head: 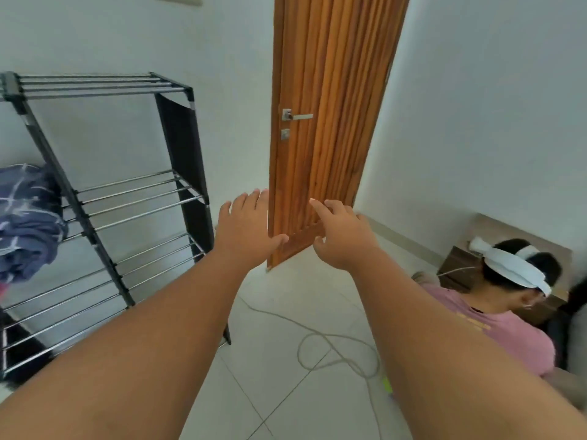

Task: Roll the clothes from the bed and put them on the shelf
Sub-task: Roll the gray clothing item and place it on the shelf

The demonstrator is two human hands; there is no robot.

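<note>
A black metal shelf (133, 198) with several bar tiers stands at the left against the white wall. A bundle of dark blue patterned clothes (28, 217) lies on a middle tier at the far left edge. Both my arms reach forward over the floor. My left hand (246, 228) is spread flat with fingers apart and holds nothing. My right hand (341, 236) is beside it, fingers loosely apart, also empty. Both hands hover right of the shelf, in front of the door's lower edge. The bed is out of view.
A wooden door (324, 122) stands ajar straight ahead. A pale cable (336, 354) loops across the white tiled floor. A person in a pink shirt (495, 331) with a white head strap sits low at the right, by a brown bedside cabinet (460, 268).
</note>
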